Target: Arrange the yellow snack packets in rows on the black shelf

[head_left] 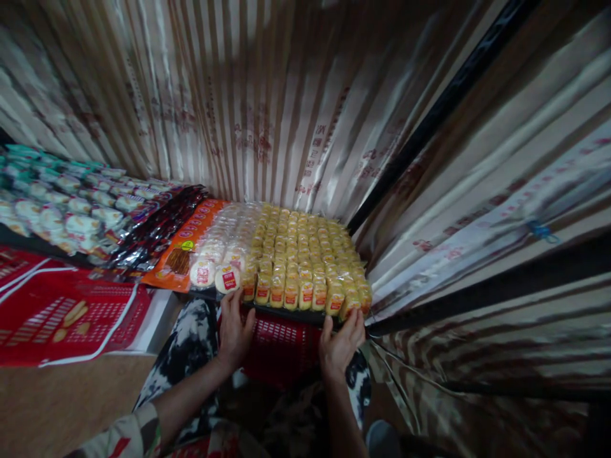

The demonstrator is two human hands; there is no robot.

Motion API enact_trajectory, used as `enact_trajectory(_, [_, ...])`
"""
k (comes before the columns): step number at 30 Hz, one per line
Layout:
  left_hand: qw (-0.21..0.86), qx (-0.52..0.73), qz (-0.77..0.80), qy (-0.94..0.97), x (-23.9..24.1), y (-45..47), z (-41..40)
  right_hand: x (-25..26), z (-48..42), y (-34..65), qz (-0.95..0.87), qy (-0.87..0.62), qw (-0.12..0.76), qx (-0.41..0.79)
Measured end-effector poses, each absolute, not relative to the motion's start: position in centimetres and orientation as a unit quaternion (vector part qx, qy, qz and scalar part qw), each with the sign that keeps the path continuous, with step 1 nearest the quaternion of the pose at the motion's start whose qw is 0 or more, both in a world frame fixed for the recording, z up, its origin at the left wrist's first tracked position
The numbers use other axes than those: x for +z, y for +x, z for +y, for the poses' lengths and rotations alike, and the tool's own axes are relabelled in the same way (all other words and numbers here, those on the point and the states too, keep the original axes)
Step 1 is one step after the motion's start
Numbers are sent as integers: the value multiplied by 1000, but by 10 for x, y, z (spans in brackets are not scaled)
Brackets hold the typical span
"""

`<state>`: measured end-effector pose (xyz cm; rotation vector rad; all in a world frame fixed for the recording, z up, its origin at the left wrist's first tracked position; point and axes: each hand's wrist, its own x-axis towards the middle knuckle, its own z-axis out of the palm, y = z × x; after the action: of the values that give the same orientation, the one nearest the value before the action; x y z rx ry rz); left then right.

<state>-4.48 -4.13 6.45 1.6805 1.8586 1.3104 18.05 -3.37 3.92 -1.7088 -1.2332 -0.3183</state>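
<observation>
Rows of small yellow wrapped cakes (pixel 306 257) stand tightly packed on the dark shelf in front of me. To their left sit round white crackers (pixel 228 278) in clear wrappers. My left hand (pixel 235 329) is at the front edge, fingertips touching or very near the lower side of a white cracker packet, thumb apart. At the front right corner, my right hand (pixel 341 345) has its fingers against the last yellow packets and its thumb spread away. Neither hand visibly holds a packet. The exact contact under the fingertips is hard to make out.
An orange snack bag (pixel 179 251), dark glossy packets (pixel 153 229) and green-and-white packets (pixel 71 200) continue leftward. Below are a red basket (pixel 281 346) and a red printed bag (pixel 71 312). Striped sheeting (pixel 267 108) and a dark pole (pixel 429 127) enclose the back and right.
</observation>
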Motion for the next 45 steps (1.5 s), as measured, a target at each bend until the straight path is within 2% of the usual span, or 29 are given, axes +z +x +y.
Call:
enact_trajectory(4, [188,461,653,570,60,-50,-28,44,-29,168,-490,-736,447,-137])
enact_trajectory(10, [182,456,623,609,57,-46,-15,47,-26,161,-489,-759,400,-158])
enact_trajectory(23, [168,479,613,606,62,-48,-12,50,-26,173,-467,-746,455,-136])
enact_trajectory(30, [138,468,617,617,60,-50,-13,56,-33,166,-474,-761,422,-131])
enact_trajectory(39, [98,447,625,632,57,-51,-19,56,-48,163,-497,-744,426,-134])
enact_trajectory(45, [-11,431,603,671,50,-55,-19,63,-50,159,-532,-710,439,-146])
